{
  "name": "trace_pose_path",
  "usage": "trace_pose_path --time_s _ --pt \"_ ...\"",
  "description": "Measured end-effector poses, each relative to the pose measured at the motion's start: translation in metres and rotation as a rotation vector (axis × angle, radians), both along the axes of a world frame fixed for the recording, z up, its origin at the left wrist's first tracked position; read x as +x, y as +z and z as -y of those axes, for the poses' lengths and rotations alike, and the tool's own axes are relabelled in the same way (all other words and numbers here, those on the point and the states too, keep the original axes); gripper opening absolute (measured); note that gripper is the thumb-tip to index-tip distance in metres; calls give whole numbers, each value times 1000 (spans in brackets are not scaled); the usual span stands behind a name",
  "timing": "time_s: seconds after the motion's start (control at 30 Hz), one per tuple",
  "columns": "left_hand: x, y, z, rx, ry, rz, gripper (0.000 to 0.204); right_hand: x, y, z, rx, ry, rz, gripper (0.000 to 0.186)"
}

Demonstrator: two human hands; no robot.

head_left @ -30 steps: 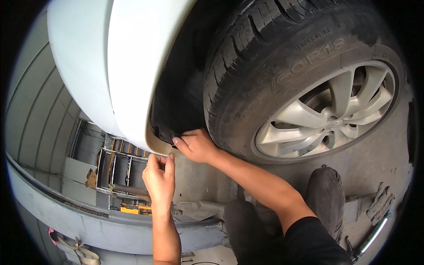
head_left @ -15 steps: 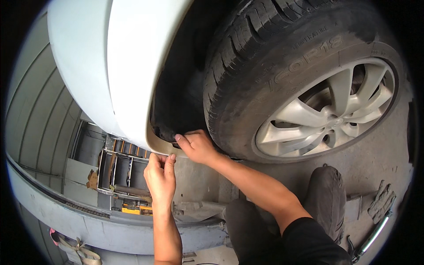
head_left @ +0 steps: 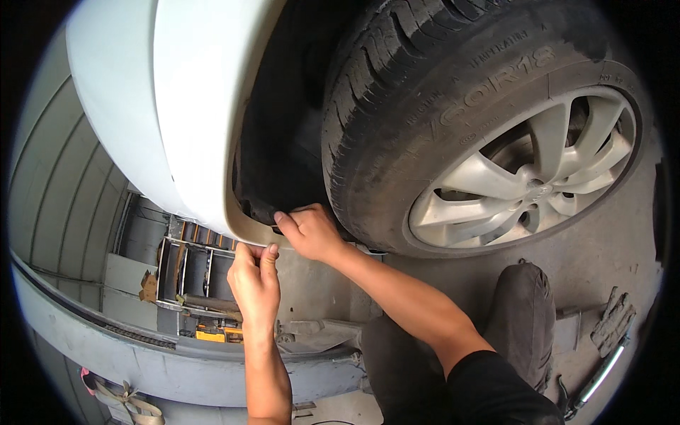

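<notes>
A white car bumper (head_left: 195, 127) curves down on the left to a corner at the wheel arch. My left hand (head_left: 255, 280) is closed on the lower edge of that corner, thumb against bent fingers. Just right of it, my right hand (head_left: 309, 230) pinches the lower end of the black wheel arch liner (head_left: 276, 159), its thumb on the near side and the fingertips hidden behind. The black tyre (head_left: 382, 134) stands close beside my right hand, around a silver spoked wheel (head_left: 535, 188).
Behind the bumper stands a metal rack (head_left: 195, 265) with a yellow tool (head_left: 210, 336) near its foot. A grey beam (head_left: 205, 372) crosses below. On the floor at the lower right lie dark gloves (head_left: 615, 322) and a silver-handled tool (head_left: 602, 373). My bent knees are below the wheel.
The view has shifted slightly, so the bumper edge sits a little further left. Both hands keep their holds, with only small movement at the right thumb.
</notes>
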State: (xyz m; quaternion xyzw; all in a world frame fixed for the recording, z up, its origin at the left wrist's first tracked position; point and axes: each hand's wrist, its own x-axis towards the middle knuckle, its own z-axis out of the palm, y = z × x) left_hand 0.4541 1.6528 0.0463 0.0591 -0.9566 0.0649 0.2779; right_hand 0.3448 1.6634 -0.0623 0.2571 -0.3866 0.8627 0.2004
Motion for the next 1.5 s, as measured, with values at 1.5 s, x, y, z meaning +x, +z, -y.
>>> trace_pose_path --time_s 1.5 --pt "-8 -1 -3 58 19 62 12 15 37 -52 -395 -104 31 26"
